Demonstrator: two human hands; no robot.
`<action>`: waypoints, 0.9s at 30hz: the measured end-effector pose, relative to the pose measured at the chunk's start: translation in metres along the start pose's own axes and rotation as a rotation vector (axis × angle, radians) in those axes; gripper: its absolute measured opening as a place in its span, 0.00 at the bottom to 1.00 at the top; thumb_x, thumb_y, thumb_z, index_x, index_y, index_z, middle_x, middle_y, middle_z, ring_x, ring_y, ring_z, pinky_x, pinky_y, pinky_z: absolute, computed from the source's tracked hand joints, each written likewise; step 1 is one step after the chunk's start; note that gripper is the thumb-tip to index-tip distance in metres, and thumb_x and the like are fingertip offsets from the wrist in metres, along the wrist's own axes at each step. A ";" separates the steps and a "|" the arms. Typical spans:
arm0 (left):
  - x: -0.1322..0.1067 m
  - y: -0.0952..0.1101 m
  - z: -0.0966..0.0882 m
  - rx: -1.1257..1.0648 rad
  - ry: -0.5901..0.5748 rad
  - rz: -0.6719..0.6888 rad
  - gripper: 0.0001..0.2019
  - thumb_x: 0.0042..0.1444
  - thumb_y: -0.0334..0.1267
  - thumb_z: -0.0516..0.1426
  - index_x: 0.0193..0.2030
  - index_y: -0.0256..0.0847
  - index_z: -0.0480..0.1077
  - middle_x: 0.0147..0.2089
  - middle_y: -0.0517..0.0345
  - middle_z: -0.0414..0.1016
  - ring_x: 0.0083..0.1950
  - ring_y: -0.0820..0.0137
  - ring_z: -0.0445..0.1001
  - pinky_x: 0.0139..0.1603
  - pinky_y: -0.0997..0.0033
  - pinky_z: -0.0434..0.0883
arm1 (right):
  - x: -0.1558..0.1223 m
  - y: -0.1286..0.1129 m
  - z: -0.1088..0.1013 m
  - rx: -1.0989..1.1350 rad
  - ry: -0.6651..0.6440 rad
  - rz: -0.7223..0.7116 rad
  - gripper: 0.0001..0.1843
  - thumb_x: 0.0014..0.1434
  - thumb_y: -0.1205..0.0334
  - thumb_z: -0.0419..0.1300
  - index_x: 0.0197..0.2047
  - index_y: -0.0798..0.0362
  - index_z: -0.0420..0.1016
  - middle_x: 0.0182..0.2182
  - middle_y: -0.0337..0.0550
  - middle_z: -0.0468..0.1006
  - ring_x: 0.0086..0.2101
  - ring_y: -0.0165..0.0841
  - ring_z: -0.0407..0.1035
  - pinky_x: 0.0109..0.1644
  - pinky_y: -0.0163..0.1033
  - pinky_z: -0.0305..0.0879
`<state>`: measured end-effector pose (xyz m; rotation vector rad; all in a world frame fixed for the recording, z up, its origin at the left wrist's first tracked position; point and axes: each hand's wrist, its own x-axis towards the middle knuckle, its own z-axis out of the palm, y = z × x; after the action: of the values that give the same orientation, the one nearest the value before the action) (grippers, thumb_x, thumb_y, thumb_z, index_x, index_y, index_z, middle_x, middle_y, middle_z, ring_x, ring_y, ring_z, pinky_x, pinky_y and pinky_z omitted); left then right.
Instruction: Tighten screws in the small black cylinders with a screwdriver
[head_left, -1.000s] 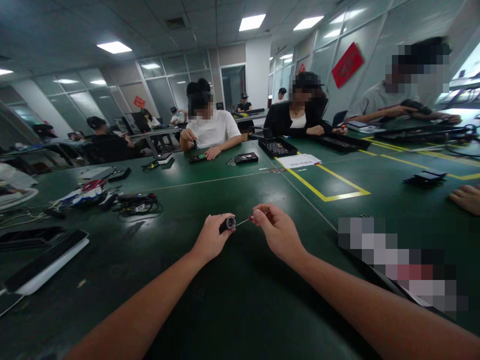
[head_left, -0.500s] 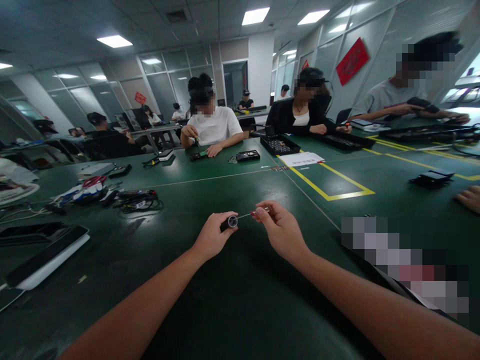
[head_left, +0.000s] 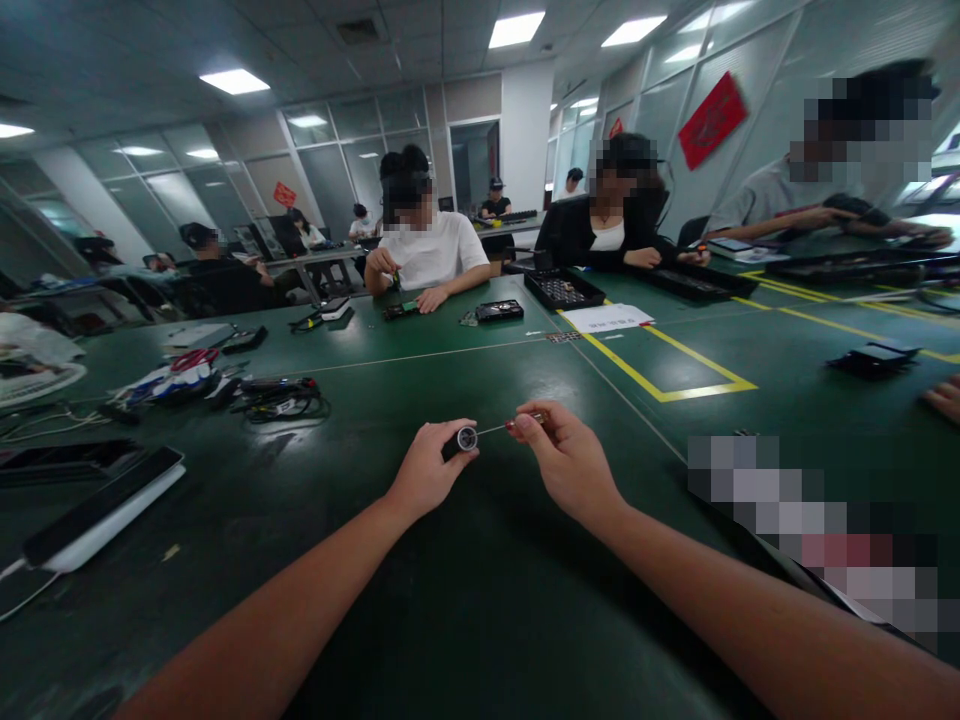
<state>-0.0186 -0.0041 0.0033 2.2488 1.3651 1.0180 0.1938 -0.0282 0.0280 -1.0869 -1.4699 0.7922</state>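
The cylinder (head_left: 459, 441) is black, pale-rimmed — the tool's shaft (head_left: 492, 430) silvery, the table (head_left: 450, 610) green.

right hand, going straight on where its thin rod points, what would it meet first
Likely the black cylinder in the left hand; the thin rod seems to end at or near that cylinder, depth unclear.

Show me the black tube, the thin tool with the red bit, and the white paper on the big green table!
Black tube (head_left: 465, 439): head view, on its round, silver-rimmed end.
Thin tool (head_left: 511, 427): head view, on its red bit.
White paper (head_left: 609, 318): head view, middle of the sheet.
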 end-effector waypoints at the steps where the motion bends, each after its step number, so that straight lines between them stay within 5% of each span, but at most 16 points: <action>1: 0.000 0.000 0.000 0.004 0.000 0.009 0.16 0.60 0.36 0.62 0.55 0.48 0.73 0.51 0.57 0.78 0.51 0.61 0.73 0.56 0.57 0.67 | 0.000 -0.001 0.000 0.005 -0.004 0.000 0.13 0.65 0.49 0.59 0.46 0.49 0.74 0.36 0.43 0.82 0.38 0.38 0.77 0.45 0.45 0.71; 9: -0.001 0.001 -0.001 0.056 0.012 0.023 0.16 0.60 0.37 0.63 0.54 0.47 0.72 0.50 0.57 0.78 0.50 0.60 0.73 0.57 0.54 0.67 | -0.002 0.000 -0.002 -0.023 -0.086 -0.020 0.11 0.67 0.54 0.54 0.47 0.49 0.71 0.29 0.37 0.76 0.32 0.34 0.73 0.38 0.40 0.67; 16: -0.004 0.011 -0.001 0.135 -0.056 0.033 0.16 0.61 0.41 0.62 0.55 0.49 0.71 0.51 0.57 0.78 0.55 0.60 0.73 0.70 0.38 0.49 | -0.002 -0.010 -0.004 -0.207 0.015 -0.036 0.20 0.69 0.46 0.51 0.36 0.49 0.75 0.21 0.35 0.70 0.24 0.33 0.67 0.30 0.39 0.59; 24: -0.005 0.009 -0.001 0.151 -0.061 0.023 0.16 0.61 0.41 0.62 0.55 0.49 0.72 0.52 0.55 0.78 0.56 0.59 0.73 0.70 0.37 0.49 | -0.006 -0.012 -0.003 -0.241 -0.043 -0.071 0.14 0.69 0.56 0.49 0.51 0.48 0.71 0.33 0.41 0.79 0.31 0.37 0.72 0.33 0.40 0.62; 27: -0.004 0.009 -0.002 0.154 -0.060 0.023 0.16 0.60 0.41 0.62 0.55 0.49 0.72 0.51 0.56 0.78 0.55 0.59 0.73 0.70 0.37 0.49 | -0.005 -0.012 -0.004 -0.257 -0.044 -0.054 0.13 0.69 0.54 0.48 0.46 0.48 0.72 0.31 0.40 0.78 0.32 0.37 0.72 0.34 0.40 0.62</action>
<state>-0.0149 -0.0127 0.0082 2.3895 1.4404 0.8724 0.1955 -0.0375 0.0380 -1.2216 -1.6645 0.6037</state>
